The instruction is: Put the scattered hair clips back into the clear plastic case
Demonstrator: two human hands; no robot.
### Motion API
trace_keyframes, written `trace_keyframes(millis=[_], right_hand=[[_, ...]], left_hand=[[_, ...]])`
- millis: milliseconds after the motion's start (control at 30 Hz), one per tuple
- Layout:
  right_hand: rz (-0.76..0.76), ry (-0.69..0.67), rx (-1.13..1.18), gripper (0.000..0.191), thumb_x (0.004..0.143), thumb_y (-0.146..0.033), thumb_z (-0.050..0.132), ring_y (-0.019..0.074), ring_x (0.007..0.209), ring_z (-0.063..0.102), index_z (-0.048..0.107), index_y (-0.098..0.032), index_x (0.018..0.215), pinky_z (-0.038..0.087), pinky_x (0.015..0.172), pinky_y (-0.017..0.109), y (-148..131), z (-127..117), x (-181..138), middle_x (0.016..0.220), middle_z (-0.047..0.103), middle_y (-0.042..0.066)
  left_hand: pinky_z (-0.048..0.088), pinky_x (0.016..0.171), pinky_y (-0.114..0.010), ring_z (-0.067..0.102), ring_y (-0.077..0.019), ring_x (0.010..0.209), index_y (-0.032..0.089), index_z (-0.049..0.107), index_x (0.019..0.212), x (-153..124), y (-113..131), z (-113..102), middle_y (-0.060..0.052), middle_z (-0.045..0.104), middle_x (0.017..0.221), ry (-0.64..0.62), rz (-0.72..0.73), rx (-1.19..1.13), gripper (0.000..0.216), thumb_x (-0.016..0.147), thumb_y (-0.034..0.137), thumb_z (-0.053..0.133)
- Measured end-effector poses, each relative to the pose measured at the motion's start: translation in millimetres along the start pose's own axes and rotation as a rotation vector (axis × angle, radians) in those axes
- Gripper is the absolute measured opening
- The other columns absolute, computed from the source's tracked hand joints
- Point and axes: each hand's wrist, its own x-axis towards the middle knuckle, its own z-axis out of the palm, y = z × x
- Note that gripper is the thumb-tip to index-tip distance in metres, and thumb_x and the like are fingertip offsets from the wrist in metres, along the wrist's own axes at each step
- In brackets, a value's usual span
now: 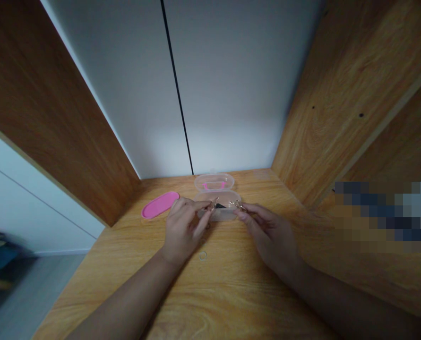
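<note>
My left hand [184, 231] pinches a small shiny, copper-coloured piece [213, 205] between thumb and fingertips; its exact kind is too small to make out. Between the thumb and fingers of my right hand [272, 236] is a small gold metal piece [236, 204] with an openwork, pronged look. Both hands are over a clear plastic case [222, 216] with rounded ends, whose hinged lid [213, 181] stands open at the back. A dark item [220, 206] shows inside the case. The fingers partly cover the case's rim.
An oval pink tray [159, 205] lies left of the case. A small thin ring [203, 255] rests on the wooden table [231, 293] in front. White panels [203, 94] rise behind, with wooden boards at left [61, 108] and right [323, 123].
</note>
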Motion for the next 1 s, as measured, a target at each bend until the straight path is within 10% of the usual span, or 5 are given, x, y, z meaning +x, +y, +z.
trace_keyframes(millis=[233,533,767,1000], right_hand=[[-0.140,0.132,-0.162,0.020,0.095,-0.035,0.061,0.0206,0.090,0.065,0.078,-0.026,0.100,0.053,0.075,0.031,3,-5,5,0.100,0.068,0.005],[0.069,0.208,-0.152,0.023,0.083,-0.042,0.073,0.0172,0.061,0.063,0.077,-0.022,0.093,0.049,0.057,0.029,9,-2,8,0.078,0.075,0.003],[-0.106,0.264,-0.134,0.018,0.080,-0.039,0.075,0.0203,0.076,0.067,0.076,-0.021,0.079,0.053,0.066,0.032,10,-5,15,0.090,0.077,0.007],[0.036,0.247,-0.135,0.022,0.083,-0.041,0.073,0.0196,0.068,0.068,0.081,-0.023,0.092,0.052,0.062,0.031,13,-7,14,0.084,0.079,0.004]], left_hand=[[0.049,0.088,-0.040,0.063,-0.0220,0.097,0.022,0.073,0.103,-1,-6,1,-0.007,0.074,0.114,0.004,-0.051,0.078,0.014,0.091,0.015,0.068],[0.047,0.081,-0.039,0.063,-0.0212,0.086,0.023,0.075,0.106,0,-7,1,-0.005,0.078,0.096,-0.042,-0.090,0.116,0.015,0.094,0.021,0.066],[0.047,0.078,-0.039,0.060,-0.0224,0.083,0.023,0.076,0.098,0,-5,1,-0.004,0.079,0.091,-0.055,-0.155,0.120,0.009,0.093,0.024,0.068],[0.045,0.085,-0.044,0.062,-0.0238,0.091,0.024,0.077,0.095,2,-4,2,-0.004,0.079,0.102,-0.106,-0.127,0.112,0.010,0.093,0.024,0.068]])
